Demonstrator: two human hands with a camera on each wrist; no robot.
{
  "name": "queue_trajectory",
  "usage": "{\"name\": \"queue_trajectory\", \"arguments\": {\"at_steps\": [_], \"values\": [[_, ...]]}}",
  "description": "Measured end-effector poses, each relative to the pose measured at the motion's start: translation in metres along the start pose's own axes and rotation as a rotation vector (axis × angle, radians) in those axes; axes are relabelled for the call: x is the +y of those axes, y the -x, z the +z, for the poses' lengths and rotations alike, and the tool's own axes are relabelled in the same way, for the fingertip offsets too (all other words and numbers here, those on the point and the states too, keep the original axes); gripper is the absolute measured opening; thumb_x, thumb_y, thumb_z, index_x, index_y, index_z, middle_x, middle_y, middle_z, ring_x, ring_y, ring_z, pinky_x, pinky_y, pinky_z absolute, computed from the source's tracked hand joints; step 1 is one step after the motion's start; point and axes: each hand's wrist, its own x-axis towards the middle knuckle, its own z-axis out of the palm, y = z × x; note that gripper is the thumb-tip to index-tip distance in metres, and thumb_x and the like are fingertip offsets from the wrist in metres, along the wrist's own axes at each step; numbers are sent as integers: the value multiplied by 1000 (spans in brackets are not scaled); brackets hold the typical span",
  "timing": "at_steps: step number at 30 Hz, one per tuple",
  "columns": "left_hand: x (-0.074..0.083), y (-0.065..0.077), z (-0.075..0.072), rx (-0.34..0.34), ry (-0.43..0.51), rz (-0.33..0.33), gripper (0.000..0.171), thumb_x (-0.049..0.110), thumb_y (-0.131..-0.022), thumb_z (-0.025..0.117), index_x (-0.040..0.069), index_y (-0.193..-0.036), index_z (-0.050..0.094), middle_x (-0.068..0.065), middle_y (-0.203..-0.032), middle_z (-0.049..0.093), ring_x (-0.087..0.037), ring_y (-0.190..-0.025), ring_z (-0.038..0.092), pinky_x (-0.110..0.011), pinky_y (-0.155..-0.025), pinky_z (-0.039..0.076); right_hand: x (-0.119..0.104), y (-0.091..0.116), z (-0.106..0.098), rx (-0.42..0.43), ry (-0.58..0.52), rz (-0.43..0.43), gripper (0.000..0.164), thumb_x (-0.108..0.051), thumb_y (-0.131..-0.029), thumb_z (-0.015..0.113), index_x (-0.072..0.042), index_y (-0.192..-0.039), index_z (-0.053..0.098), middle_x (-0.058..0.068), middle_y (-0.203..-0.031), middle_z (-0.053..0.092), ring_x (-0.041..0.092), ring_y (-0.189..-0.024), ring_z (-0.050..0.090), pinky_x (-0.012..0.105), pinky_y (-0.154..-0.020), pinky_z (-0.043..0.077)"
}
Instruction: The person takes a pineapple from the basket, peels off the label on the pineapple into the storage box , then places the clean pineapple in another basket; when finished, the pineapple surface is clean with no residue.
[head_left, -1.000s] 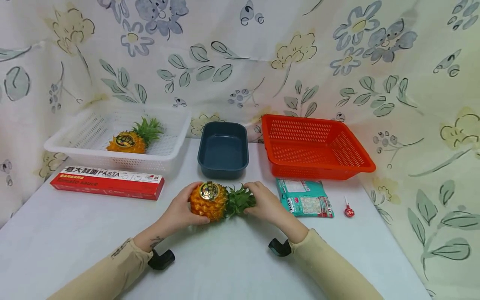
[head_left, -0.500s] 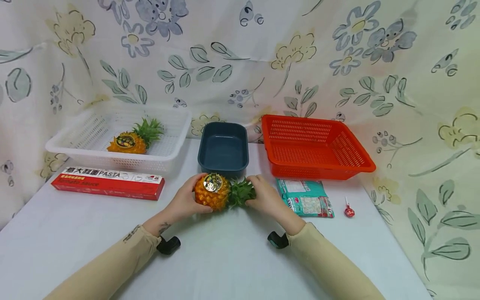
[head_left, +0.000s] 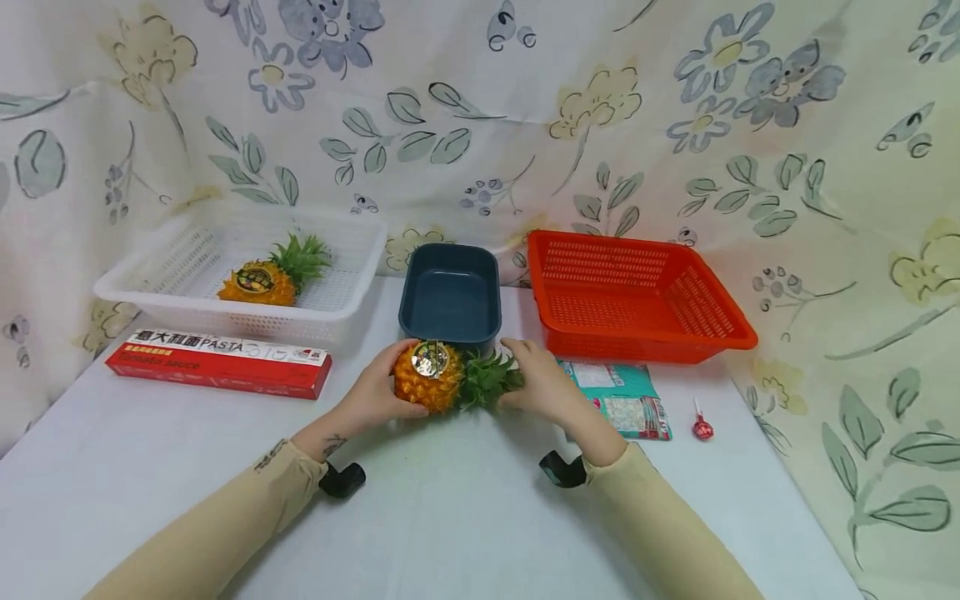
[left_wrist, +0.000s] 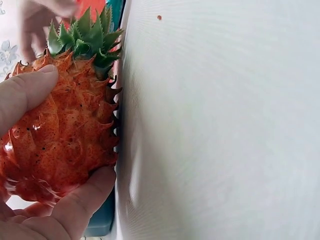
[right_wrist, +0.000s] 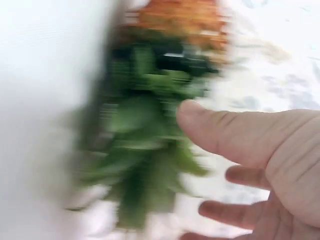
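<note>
A small orange pineapple (head_left: 423, 390) with a green crown and a black-and-gold label lies on its side in front of a dark blue tub (head_left: 450, 292). My left hand (head_left: 377, 393) grips its fruit end; in the left wrist view the thumb and a finger press on the spiky skin (left_wrist: 75, 115). At the crown (head_left: 486, 379) is my right hand (head_left: 538, 383). The right wrist view, where the crown (right_wrist: 145, 135) is blurred, has that hand's thumb beside the leaves and its fingers spread apart. Whether the thumb touches the leaves is hard to tell.
A second pineapple (head_left: 262, 283) lies in a white basket (head_left: 225, 312) at the back left. Before it stands a red pasta box (head_left: 217, 367). To the right are a red basket (head_left: 645, 346), a teal packet (head_left: 630, 404) and a red lollipop (head_left: 702, 428).
Both hands and the pineapple have moved away from me and slightly right, nearer the blue tub. The red and white baskets hold what they held before.
</note>
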Motion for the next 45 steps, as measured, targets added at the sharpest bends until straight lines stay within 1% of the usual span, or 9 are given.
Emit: {"name": "queue_trajectory", "arguments": {"at_steps": [2, 5, 8, 13, 17, 21, 31, 37, 45], "values": [[1, -1, -1, -3, -6, -7, 98, 15, -59, 87, 11, -139, 31, -15, -135, 41, -32, -118, 45, -52, -95, 43, -6, 1, -14, 62, -60, -28, 67, -18, -80, 72, -6, -138, 40, 16, -128, 50, 31, -112, 52, 46, -91, 47], [3, -1, -2, 3, -15, -16, 98, 15, -59, 87, 12, -140, 31, -15, -135, 41, -32, -118, 45, -52, -95, 42, -14, -2, -32, 243, -181, -117, 36, -12, -88, 62, -1, -122, 56, 14, -97, 63, 23, -80, 61, 34, -70, 54], [2, -1, -3, 5, -28, -19, 98, 14, -59, 87, 11, -140, 31, -15, -135, 41, -32, -119, 45, -52, -96, 42, -21, -11, -41, 457, -258, -223, 14, -9, -90, 58, 1, -97, 64, 11, -69, 58, 16, -55, 49, 21, -50, 44], [2, 0, -3, -5, -21, -26, 98, 13, -59, 87, 12, -140, 31, -15, -135, 41, -33, -118, 45, -51, -96, 42, -34, -26, -41, 601, -276, -262, 34, -15, -96, 49, -5, -64, 43, 3, -55, 32, 11, -48, 27, 20, -44, 19], [2, 0, -3, -10, -14, -24, 98, 13, -59, 87, 12, -139, 31, -15, -135, 41, -32, -118, 45, -52, -96, 41, -46, -34, -34, 548, -291, -256, 42, -13, -95, 38, -11, -54, 29, -1, -53, 24, 12, -47, 18, 21, -43, 13], [1, 0, -3, -16, -21, -6, 98, 14, -59, 87, 12, -139, 31, -15, -134, 41, -32, -117, 45, -51, -95, 42, -54, -43, -27, 472, -208, -270, 35, -9, -87, 33, -12, -53, 32, 0, -50, 27, 14, -46, 20, 22, -43, 14], [1, -1, -2, -31, -12, 10, 98, 14, -59, 87, 11, -139, 30, -14, -133, 41, -31, -115, 46, -50, -95, 42, -67, -60, -6, 28, 12, -128, 33, -34, -97, 45, -12, -74, 53, -1, -64, 47, 14, -56, 43, 23, -51, 33], [2, 0, -2, -38, -14, 6, 97, 14, -59, 87, 12, -138, 31, -13, -132, 41, -31, -114, 45, -50, -95, 42, -74, -61, 4, -30, 37, -96, 20, -29, -91, 52, -15, -99, 65, -1, -92, 63, 14, -77, 55, 27, -64, 48], [0, -1, -1, -40, 5, 49, 101, 12, -59, 87, 12, -141, 27, -13, -135, 40, -31, -115, 45, -50, -96, 41, -77, -66, 9, -52, 70, -96, 17, -24, -90, 54, -15, -100, 65, 0, -93, 62, 16, -77, 55, 28, -65, 49]]}}
